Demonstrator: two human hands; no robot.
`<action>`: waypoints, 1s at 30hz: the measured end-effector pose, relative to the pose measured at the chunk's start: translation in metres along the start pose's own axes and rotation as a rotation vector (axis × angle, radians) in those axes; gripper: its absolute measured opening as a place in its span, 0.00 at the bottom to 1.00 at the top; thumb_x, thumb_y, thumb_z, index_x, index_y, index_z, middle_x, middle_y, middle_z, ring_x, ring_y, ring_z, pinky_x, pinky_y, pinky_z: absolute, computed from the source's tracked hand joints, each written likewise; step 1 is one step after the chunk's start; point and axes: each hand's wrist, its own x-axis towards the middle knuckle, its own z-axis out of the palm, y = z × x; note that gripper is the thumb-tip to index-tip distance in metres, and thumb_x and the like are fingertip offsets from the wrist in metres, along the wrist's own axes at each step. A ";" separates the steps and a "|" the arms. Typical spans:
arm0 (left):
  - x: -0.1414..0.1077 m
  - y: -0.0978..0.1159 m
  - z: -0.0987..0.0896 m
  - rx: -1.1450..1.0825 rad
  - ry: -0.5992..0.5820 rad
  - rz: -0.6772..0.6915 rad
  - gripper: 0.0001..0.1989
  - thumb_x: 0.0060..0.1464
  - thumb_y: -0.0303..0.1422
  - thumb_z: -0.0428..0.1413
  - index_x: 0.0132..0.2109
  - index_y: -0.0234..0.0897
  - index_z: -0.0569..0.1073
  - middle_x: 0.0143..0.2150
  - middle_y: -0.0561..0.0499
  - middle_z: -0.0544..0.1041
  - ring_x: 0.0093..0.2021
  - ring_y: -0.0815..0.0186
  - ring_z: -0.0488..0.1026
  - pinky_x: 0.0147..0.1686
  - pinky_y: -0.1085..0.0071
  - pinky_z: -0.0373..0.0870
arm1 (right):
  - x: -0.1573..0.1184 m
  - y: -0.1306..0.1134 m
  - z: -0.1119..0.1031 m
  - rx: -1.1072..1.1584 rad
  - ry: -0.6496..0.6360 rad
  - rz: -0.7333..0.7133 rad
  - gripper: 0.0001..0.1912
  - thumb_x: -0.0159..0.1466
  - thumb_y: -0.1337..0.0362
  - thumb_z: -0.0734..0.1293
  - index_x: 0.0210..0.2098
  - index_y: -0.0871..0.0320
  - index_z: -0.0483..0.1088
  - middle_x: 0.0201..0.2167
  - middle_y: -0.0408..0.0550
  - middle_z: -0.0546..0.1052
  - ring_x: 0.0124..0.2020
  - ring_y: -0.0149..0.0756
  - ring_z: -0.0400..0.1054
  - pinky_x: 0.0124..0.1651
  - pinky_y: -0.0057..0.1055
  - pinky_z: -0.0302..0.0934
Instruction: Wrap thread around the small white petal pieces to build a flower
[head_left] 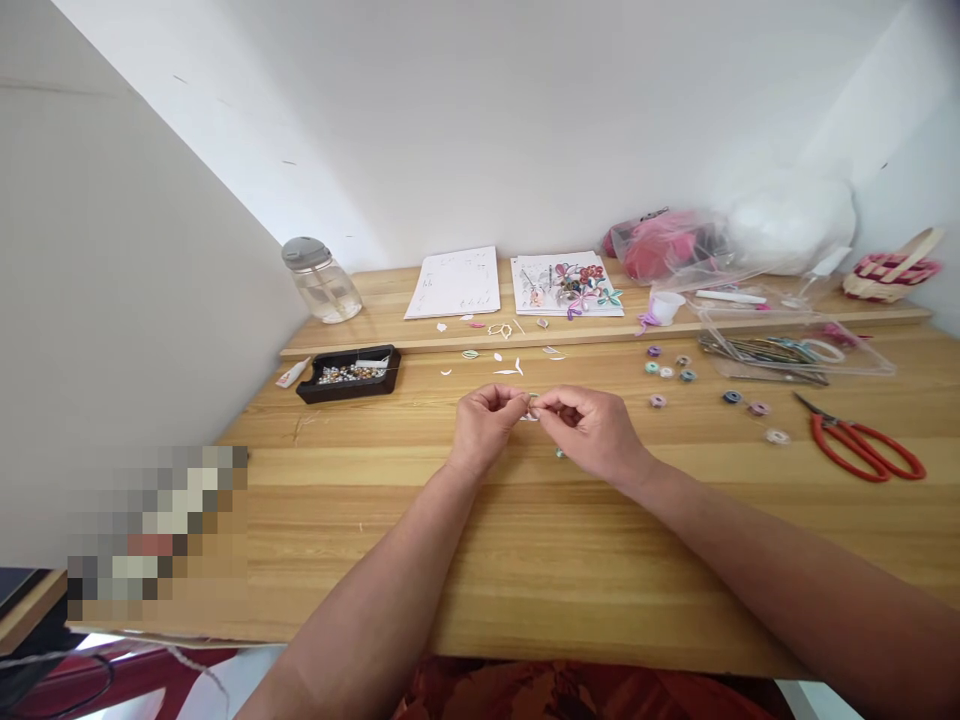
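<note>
Dark red clothing [540,692] shows below the near edge of the desk [570,570]. Above the wood, the left hand [486,425] and right hand [596,425] meet, both pinching a small pale piece [529,416] between thumb and fingers, its shape mostly hidden. White cutouts [519,367] lie just beyond; bobbins [731,398] and red-handled scissors [832,421] lie rightward.

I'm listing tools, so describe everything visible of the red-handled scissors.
The scissors have two looped red handles, seemingly plastic, and short, dark, metallic-looking blades that look nearly closed. They lie on the wooden table, right of the right hand, tips pointing away and leftward. No hand touches them.
</note>
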 end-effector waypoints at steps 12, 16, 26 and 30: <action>-0.004 0.005 0.001 0.012 -0.111 -0.038 0.13 0.45 0.40 0.65 0.30 0.34 0.76 0.26 0.51 0.76 0.26 0.72 0.66 0.29 0.74 0.60 | 0.020 0.018 -0.010 0.413 -0.041 0.334 0.13 0.53 0.55 0.72 0.28 0.59 0.74 0.21 0.42 0.72 0.19 0.25 0.57 0.22 0.26 0.52; -0.004 0.006 0.001 -0.056 -0.101 -0.032 0.11 0.46 0.39 0.64 0.30 0.34 0.77 0.26 0.51 0.77 0.25 0.72 0.67 0.30 0.73 0.61 | 0.013 0.018 0.004 0.632 -0.101 0.537 0.17 0.49 0.53 0.75 0.26 0.59 0.71 0.19 0.41 0.71 0.15 0.24 0.56 0.17 0.24 0.51; 0.001 -0.001 -0.001 -0.004 0.020 -0.005 0.11 0.44 0.37 0.65 0.29 0.34 0.75 0.26 0.52 0.76 0.27 0.70 0.69 0.32 0.73 0.64 | 0.002 0.001 0.001 0.068 -0.040 0.083 0.08 0.59 0.62 0.66 0.27 0.57 0.75 0.21 0.43 0.73 0.20 0.28 0.60 0.25 0.28 0.55; 0.000 -0.002 -0.001 0.053 -0.076 -0.026 0.12 0.45 0.39 0.65 0.30 0.34 0.76 0.27 0.50 0.77 0.27 0.70 0.69 0.29 0.73 0.61 | 0.007 0.000 -0.011 0.010 0.024 0.001 0.07 0.59 0.64 0.66 0.29 0.57 0.76 0.22 0.42 0.74 0.22 0.28 0.59 0.27 0.28 0.54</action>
